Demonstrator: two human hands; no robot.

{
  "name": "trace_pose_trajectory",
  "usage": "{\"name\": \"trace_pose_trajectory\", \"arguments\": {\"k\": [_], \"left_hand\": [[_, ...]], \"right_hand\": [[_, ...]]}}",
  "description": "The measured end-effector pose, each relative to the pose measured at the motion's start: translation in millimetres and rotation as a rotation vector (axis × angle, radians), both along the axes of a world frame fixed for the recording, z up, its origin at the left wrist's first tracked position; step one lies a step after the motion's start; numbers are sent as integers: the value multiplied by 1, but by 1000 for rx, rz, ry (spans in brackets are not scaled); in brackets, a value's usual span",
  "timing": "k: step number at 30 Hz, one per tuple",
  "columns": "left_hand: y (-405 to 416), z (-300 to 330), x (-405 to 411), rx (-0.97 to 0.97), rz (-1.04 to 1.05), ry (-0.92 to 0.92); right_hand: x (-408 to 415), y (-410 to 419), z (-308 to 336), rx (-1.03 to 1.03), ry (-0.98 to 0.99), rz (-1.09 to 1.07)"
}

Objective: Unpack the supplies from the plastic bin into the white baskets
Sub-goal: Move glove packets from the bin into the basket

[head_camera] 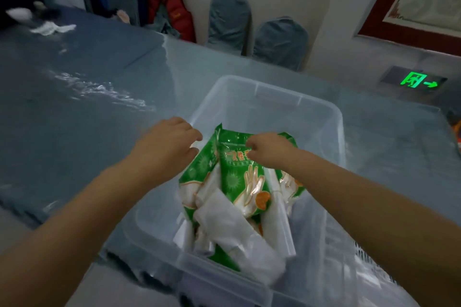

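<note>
Over the clear plastic bin [321,117], both of the person's hands reach down toward a bundle of green glove packets [239,177] that stands upright among loose white wrappers [232,227]. On the right hand [268,148] the grip is closed — fingers curled and pinching the top edge of the front packet. The left hand [169,142] is just beside the packets' left edge, fingers bent and parted; it looks close to touching the plastic, but I cannot tell whether it has hold of anything, so I read its grip as still loose.

The bin sits on a counter [74,97] covered in blue-grey cloth under a shiny clear sheet. All the supplies that show are inside the bin, piled toward its near half, while the far half is bare. At the lower right edge a strip of white lattice [366,254] shows past the bin's wall — likely one of the white baskets, though too little of it is in view to be sure, and nothing can be seen inside it.

Judging from this, the unpacking is at an early stage: the packets are gripped but not lifted clear, and the wrappers beneath them remain to be moved. Chairs in blue covers [279,42] stand against the far wall.
</note>
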State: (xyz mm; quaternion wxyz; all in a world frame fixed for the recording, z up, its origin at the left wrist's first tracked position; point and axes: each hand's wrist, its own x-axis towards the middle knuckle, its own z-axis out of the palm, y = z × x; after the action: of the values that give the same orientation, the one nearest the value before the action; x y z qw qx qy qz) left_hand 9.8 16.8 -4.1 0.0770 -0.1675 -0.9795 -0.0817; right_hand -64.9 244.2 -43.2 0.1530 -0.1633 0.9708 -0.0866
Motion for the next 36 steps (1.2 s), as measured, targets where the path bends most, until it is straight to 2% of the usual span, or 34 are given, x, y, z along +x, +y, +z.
{"name": "trace_pose_trajectory", "arguments": {"k": [2, 4, 6, 9, 14, 16, 20, 22, 24, 26, 28, 31, 36], "left_hand": [[-9, -9, -4, 7, -38, -46], [-13, -17, -6, 93, -55, -45], [-18, -21, -6, 158, -57, -24], [-18, -24, -9, 183, -80, 6], [-20, -26, -9, 187, -106, 44], [-20, -25, -8, 130, -122, 81], [-15, -25, -12, 9, -131, 95], [-8, -27, -19, 133, -46, 40], [3, -22, -30, 422, 46, -82], [14, -14, -43, 688, 12, -224], [22, -6, -53, 856, -93, -294], [34, 0, -57, 975, -208, -278], [34, 11, -61, 874, -75, -48]], "right_hand": [[-25, -8, -25, 1, -28, -127], [-43, -9, -45, -49, -11, -263], [-55, -12, -63, -50, 12, -313], [-66, -13, -76, -32, -12, -263], [-78, -10, -69, 213, 79, -164], [-74, -5, -54, 147, 93, -110], [-51, 3, 1, -254, 123, -58], [-34, 4, 33, -267, 245, 18], [-15, 5, 60, -242, 419, 127], [0, 4, 85, -258, 562, 187], [12, 5, 105, -324, 625, 166], [22, 12, 123, -501, 674, 75], [18, 12, 134, -705, 754, -19]]}}
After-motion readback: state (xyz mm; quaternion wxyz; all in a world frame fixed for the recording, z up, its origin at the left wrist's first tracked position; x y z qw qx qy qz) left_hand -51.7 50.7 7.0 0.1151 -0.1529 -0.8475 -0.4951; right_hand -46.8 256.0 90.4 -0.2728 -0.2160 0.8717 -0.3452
